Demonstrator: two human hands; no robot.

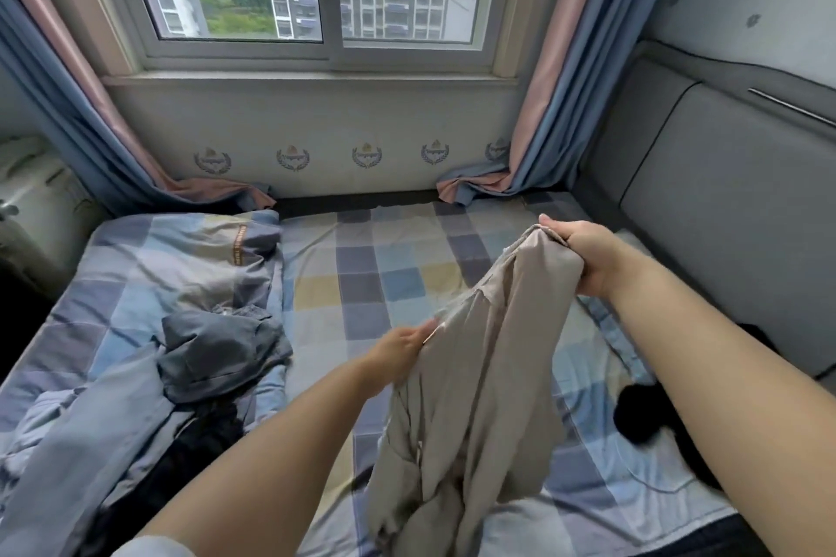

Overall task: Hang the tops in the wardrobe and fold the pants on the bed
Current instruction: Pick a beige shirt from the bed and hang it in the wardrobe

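Observation:
A beige garment (479,375) hangs over the checked bed (384,267). My right hand (583,258) grips its bunched top edge, held up above the mattress. Lower and to the left, my left hand (398,353) pinches the garment's side edge. The garment's lower part droops in folds toward me. A grey garment (217,348) lies crumpled on the left side of the bed, with a black garment (181,457) partly under it nearer to me.
A rumpled checked duvet (135,285) covers the bed's left side. A grey padded headboard (724,204) runs along the right. A black thing (642,416) lies at the right by my forearm. Window and curtains stand behind the bed.

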